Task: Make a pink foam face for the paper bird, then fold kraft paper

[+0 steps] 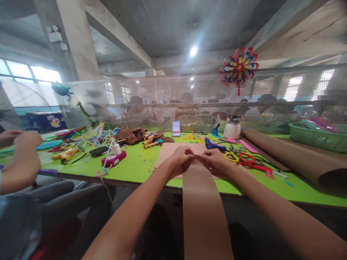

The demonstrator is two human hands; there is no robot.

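A long, flat strip of matte brown paper (204, 209) runs from the person's hands at its far end down past the table edge at 6 o'clock, over the lap. The left hand (182, 159) and the right hand (216, 160) meet at that far end, fingers of both pinching its narrow edge between thumb and fingertips, nearly touching each other. The work looks to be at an early stage: the strip already has straight, clean sides, and only its far edge is being handled, perhaps turned or rolled, though the fingers hide too much to tell. The remaining length shows no fold or join, so most of it seems left to work. Beneath the hands lies a pale tan flat sheet (169, 148) on the bright green table (143, 169). A blue plastic glue gun (214, 145) rests unheld at 1 o'clock, and scissors with red and yellow handles (246, 159) lie at 3 o'clock, neither in use. Further out at 3 o'clock is a thick roll of brown paper (292, 155); a small upright phone with a lit screen (176, 128) stands near 11 o'clock.
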